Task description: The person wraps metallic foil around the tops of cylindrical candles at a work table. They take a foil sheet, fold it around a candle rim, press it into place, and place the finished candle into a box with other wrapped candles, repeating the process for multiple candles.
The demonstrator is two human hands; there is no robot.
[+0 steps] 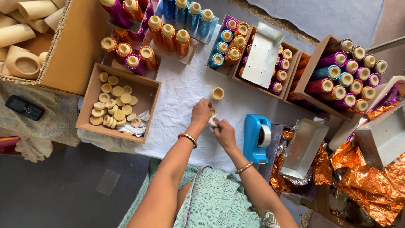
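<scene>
My left hand (201,112) and my right hand (224,133) meet over the white cloth (181,90) in front of me. Between them they pinch a small cream wooden piece (214,113) and a bit of white material (212,123). Which hand bears the piece I cannot tell exactly; both touch it. A cream wooden cap (217,93) stands alone on the cloth just beyond my left hand. A blue tape dispenser (256,137) sits right of my right hand.
A cardboard box of cream wooden discs (116,103) lies to the left. Boxes of shiny coloured thread spools (341,78) line the back and right. Cardboard cones (25,29) fill a box far left. A black phone (24,108), silver trays (303,147) and orange foil (371,177) lie around.
</scene>
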